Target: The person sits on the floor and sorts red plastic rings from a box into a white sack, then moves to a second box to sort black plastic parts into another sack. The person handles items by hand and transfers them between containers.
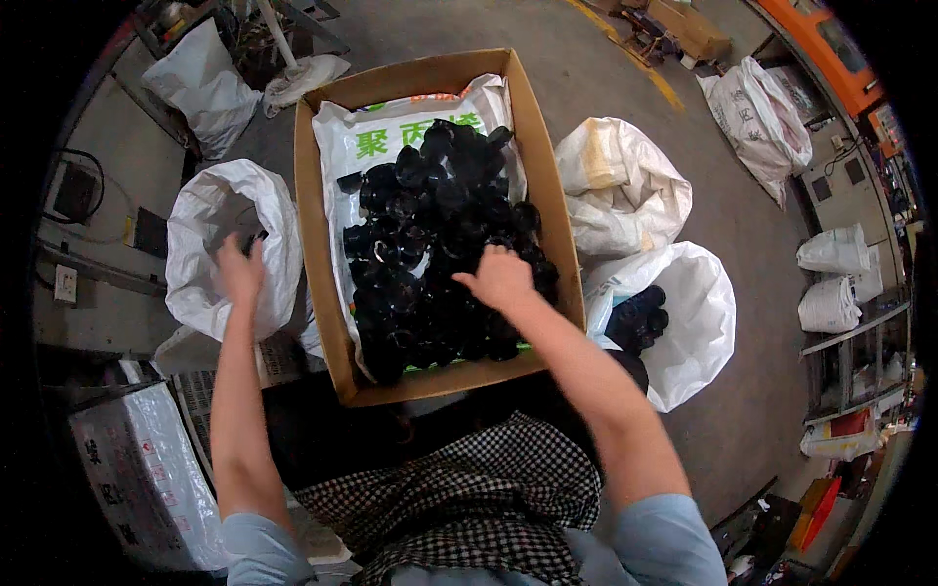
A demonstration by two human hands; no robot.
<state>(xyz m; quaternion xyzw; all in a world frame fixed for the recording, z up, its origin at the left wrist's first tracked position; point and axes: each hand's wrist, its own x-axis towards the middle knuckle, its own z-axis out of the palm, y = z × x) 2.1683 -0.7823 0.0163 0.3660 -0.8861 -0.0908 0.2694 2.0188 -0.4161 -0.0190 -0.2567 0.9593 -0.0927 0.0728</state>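
A heap of glossy black plastic parts point(440, 212), round and cup-like, lies on a white printed plastic sack point(333, 146) inside an open cardboard box point(546, 183). My right hand point(502, 278) reaches onto the right side of the heap. Its thumb sticks out to the left, and its fingertips are partly lost among the parts. To the box's left, my left hand point(242, 271) is inside the mouth of a white woven sack point(275, 198). That hand is blurred; a small dark piece point(258, 239) shows at its fingers, and I cannot tell whether it is held.
Right of the box, an open white sack point(703, 337) contains more black parts point(639, 320). A crumpled white sack point(623, 183) stands behind it. Another full sack point(758, 124) stands farther right, beside an orange machine point(821, 44). A wrapped carton point(146, 469) sits at lower left.
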